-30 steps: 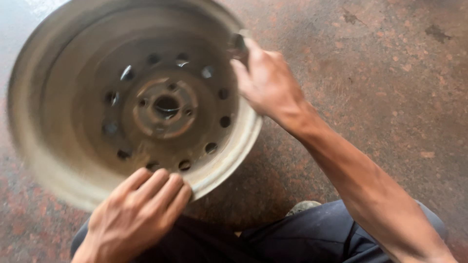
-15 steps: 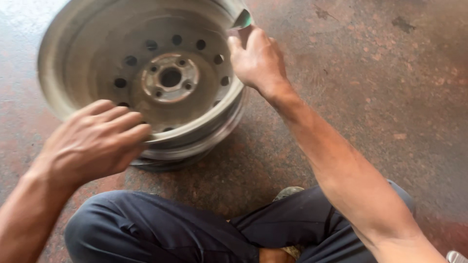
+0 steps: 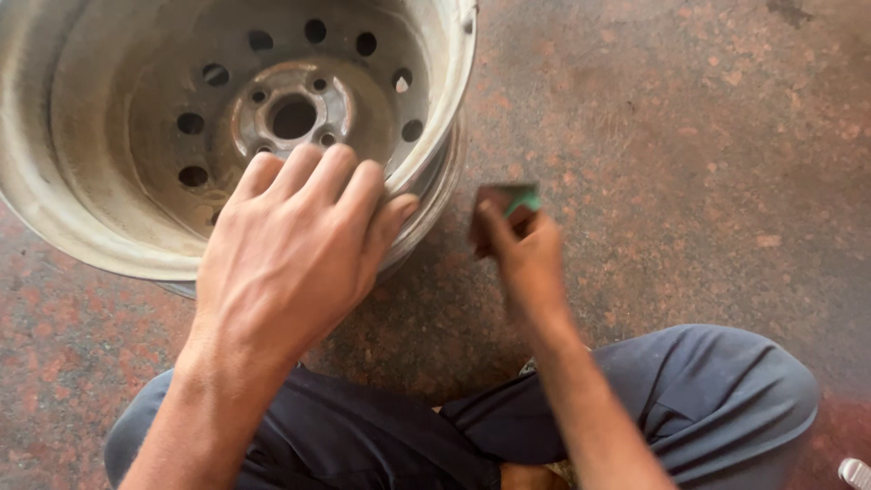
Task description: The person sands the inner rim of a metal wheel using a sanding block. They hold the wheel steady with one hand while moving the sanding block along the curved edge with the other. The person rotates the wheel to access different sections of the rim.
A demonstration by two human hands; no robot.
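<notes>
A worn grey steel wheel rim [image 3: 100, 236] lies on the floor at upper left, its hub with bolt holes [image 3: 292, 113] facing up. My left hand [image 3: 295, 249] rests flat on the rim's near edge, fingers spread over it. My right hand [image 3: 519, 259] is to the right of the rim, just off its side, pinching a small folded piece of sandpaper [image 3: 510, 201], dark on one face and green on the other.
The floor [image 3: 689, 136] is reddish speckled stone, dusty and stained. My legs in dark blue trousers [image 3: 689, 399] are folded at the bottom of the view, close to the rim.
The rim has gone from tilted up to lying flat. My left hand moved back onto its near edge. My right hand came down from the rim's top edge to its right side.
</notes>
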